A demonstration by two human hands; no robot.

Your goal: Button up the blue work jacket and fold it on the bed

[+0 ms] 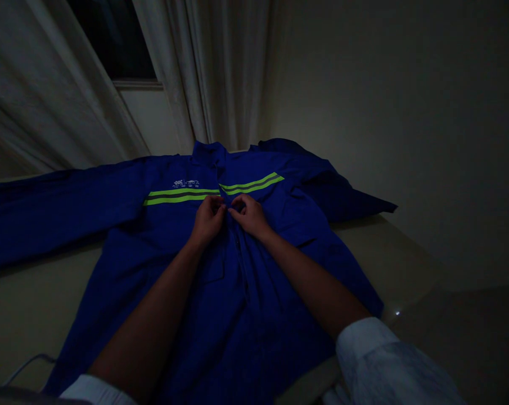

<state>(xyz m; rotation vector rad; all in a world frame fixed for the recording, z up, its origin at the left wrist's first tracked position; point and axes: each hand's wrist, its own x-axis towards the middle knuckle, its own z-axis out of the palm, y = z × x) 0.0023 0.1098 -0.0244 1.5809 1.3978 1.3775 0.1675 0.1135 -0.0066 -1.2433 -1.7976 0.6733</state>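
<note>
**Pinching the front edges of a blue jacket at chest height**

At the far left, pale curtains [212, 73] hang beside a dark window [111, 39]. Below them one sleeve [47, 208] of the blue jacket [131, 264] stretches flat across the light tabletop [26, 304]. The jacket lies front up, with its collar [210, 151] away from the person and its hem toward them.

A yellow-green reflective stripe [180, 196] crosses the chest. Its two halves meet at the centre line, a little out of step with each other.

Just below that stripe, the left hand [207, 216] has its fingertips curled in and pinched on the left front edge. The right hand [248, 214] is touching or nearly touching it, and it pinches the facing edge the same way. The centre opening therefore sits directly between the two grips.

As a judgement, the work stands at the upper chest. From the hands down to the hem, the front edges lie together along one line. The light is too dim to tell whether that stretch is fastened. The short stretch between the hands and the collar also cannot be read.

Further right, the other sleeve [355, 199] lies folded over the table's corner, and beyond it is a bare wall [406, 112].
</note>
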